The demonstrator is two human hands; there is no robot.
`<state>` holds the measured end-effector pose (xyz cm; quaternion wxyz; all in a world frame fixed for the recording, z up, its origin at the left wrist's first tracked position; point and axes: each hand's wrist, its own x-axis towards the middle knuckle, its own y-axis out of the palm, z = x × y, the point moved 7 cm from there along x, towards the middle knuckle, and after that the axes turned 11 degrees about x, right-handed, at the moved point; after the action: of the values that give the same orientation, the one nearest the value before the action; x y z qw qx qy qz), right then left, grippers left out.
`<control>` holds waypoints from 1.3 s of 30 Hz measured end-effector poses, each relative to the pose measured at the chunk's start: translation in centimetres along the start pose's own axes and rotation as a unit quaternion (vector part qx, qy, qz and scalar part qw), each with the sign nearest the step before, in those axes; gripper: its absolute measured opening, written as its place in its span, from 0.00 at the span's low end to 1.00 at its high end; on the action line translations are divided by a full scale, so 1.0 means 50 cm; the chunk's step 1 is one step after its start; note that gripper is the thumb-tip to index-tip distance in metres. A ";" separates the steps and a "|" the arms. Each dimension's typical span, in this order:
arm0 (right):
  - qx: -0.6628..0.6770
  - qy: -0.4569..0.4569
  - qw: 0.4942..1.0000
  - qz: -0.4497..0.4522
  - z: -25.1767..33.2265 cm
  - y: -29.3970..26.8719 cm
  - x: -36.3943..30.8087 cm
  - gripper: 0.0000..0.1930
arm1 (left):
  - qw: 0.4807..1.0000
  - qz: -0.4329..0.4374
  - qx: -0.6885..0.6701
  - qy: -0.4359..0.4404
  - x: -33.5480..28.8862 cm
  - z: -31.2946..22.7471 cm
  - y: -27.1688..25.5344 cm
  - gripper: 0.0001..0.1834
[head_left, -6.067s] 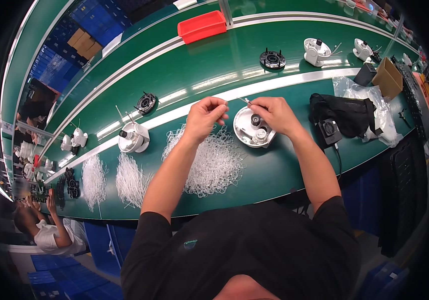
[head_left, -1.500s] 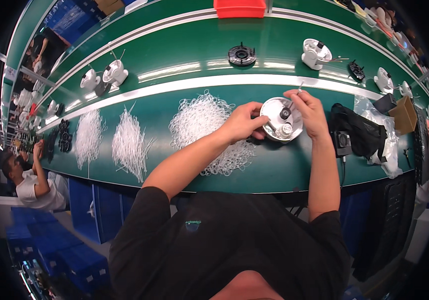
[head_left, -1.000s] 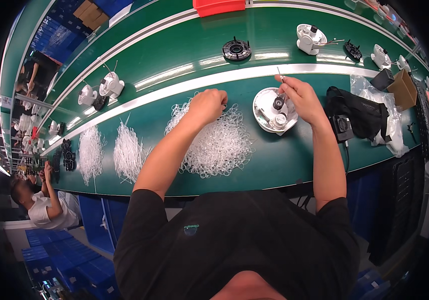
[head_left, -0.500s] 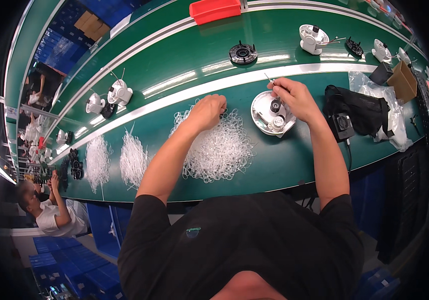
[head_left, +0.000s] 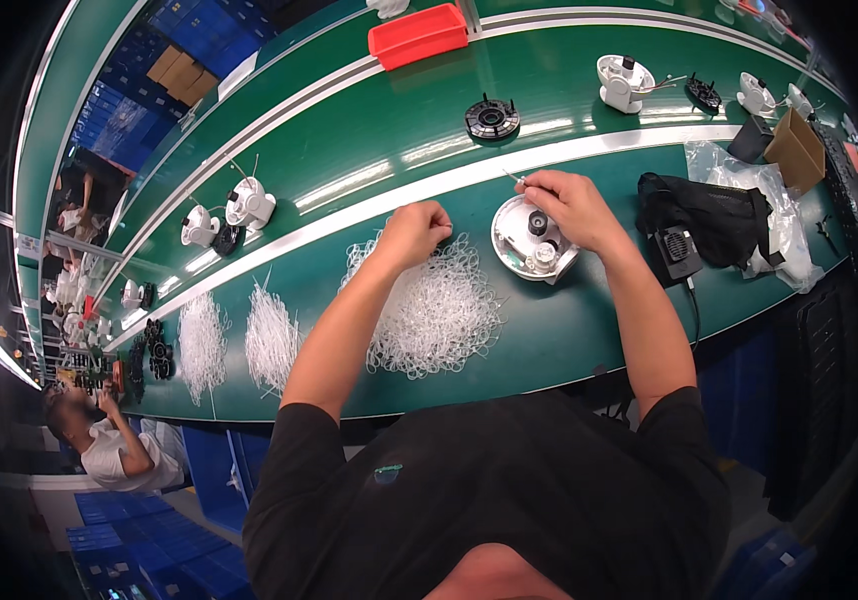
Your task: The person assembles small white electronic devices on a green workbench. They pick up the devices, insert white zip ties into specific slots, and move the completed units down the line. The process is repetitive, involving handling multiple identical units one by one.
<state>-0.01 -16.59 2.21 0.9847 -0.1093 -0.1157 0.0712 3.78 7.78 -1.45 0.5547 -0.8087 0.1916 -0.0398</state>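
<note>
A round white plastic housing (head_left: 520, 258), with a black cylindrical part and a small white round part inside, lies open side up on the green bench. Over its upper edge my right hand (head_left: 567, 205) is closed in a pinch on a thin wire (head_left: 515, 178), whose end sticks out past the fingertips. To the left, a big heap of looped clear-white plastic ties (head_left: 434, 320) is spread out. My left hand (head_left: 417, 234) hovers at the heap's far edge with fingers curled together; anything inside them is hidden.
Two heaps of straight white ties (head_left: 202, 350) lie farther left. Along the raised far ledge stand white housings (head_left: 622, 82), a black round base (head_left: 492, 119) and a red bin (head_left: 419, 36). To the right are a black bag (head_left: 704, 215) and a small black fan-like device (head_left: 676, 252). A co-worker sits far left.
The whole view has shifted slightly. My left hand has curled its fingers more tightly beside the tie heap. My right hand still pinches the wire above the white housing.
</note>
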 end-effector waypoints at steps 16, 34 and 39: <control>-0.011 0.015 0.998 0.061 0.007 0.043 0.035 0.12 | 0.832 -0.109 -0.540 0.060 0.023 -0.097 -0.030 0.08; 0.085 0.018 0.994 0.064 0.009 0.045 0.029 0.12 | 0.931 -0.080 -0.344 0.092 0.030 -0.129 0.011 0.08; 0.024 0.020 0.997 0.068 0.006 0.042 0.031 0.10 | 0.974 -0.104 -0.190 0.059 0.010 -0.151 -0.008 0.10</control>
<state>1.17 -14.22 2.35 0.9820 -0.0943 -0.0863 0.1389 2.25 1.09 1.72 0.3713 -0.9111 0.1431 -0.1076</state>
